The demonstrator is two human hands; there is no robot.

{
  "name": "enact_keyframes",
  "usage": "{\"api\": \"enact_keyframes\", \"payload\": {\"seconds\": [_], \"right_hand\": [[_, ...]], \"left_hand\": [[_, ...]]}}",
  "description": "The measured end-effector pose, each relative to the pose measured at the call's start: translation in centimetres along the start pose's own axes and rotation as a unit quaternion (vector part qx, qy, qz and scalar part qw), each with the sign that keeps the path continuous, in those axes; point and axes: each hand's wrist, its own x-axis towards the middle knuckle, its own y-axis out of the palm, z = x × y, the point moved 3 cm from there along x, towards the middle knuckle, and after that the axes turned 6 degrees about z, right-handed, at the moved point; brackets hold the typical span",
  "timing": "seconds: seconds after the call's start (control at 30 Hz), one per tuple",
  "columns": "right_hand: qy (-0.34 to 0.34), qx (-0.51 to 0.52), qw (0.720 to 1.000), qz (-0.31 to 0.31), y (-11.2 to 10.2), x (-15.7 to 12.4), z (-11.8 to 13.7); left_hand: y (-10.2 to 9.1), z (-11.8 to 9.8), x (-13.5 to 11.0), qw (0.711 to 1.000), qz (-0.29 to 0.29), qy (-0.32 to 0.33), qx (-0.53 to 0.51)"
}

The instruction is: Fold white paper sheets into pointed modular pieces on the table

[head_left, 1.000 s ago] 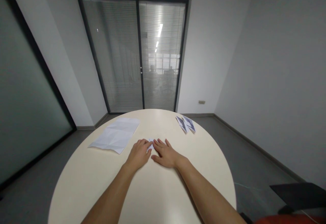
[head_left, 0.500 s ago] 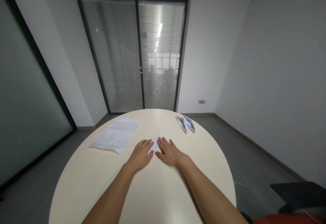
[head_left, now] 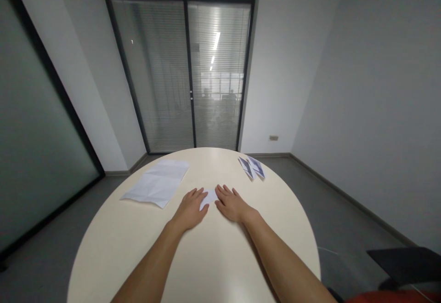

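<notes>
A small white piece of paper (head_left: pixel 208 197) lies on the round cream table (head_left: pixel 206 266) between my two hands, partly covered by them. My left hand (head_left: pixel 191 206) rests flat over its left part, thumb and fingers spread. On the other side, my right hand (head_left: pixel 231 203) lies palm down with its fingertips at the paper's right edge. Whether the paper is folded under my hands is hidden.
To the left on the table is a large creased white sheet (head_left: pixel 156 183). Two folded paper pieces with dark printing (head_left: pixel 251 167) lie at the far right. A dark chair part (head_left: pixel 406 264) stands beyond the table's right edge.
My right hand has slid slightly to the right, so more of the small paper shows between the hands. My left hand stays in place.
</notes>
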Motion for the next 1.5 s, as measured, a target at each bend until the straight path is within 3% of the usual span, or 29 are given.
{"api": "enact_keyframes", "payload": {"seconds": [0.13, 0.4, 0.5, 0.67, 0.9, 1.17, 1.5], "right_hand": [[0.004, -0.018, 1.000, -0.012, -0.1, -0.1, 0.2], [-0.041, -0.020, 0.997, 0.061, 0.1, -0.2, 2.1], [-0.028, -0.017, 0.997, 0.068, 0.0, -0.3, 2.0], [0.020, -0.020, 0.999, 0.044, -0.3, -0.3, 0.8], [-0.038, -0.012, 0.998, 0.050, 0.2, -0.1, 1.3], [0.008, -0.019, 0.999, 0.029, -0.2, -0.3, 0.6], [-0.056, -0.016, 0.998, 0.000, 0.0, 0.1, 0.2]], "left_hand": [[0.0, -0.1, 0.1, 1.000, 0.007, 0.003, 0.014], [0.2, -0.2, 0.6, 1.000, 0.016, 0.005, 0.021], [0.4, -0.1, 0.5, 1.000, 0.005, 0.009, 0.014], [0.6, 0.2, 0.4, 1.000, -0.003, 0.013, 0.009], [0.6, 0.4, 0.6, 1.000, -0.005, 0.015, -0.003], [0.8, 0.7, 0.5, 1.000, -0.014, 0.016, -0.011], [0.7, 0.5, 0.5, 1.000, -0.012, 0.018, -0.023]]}}
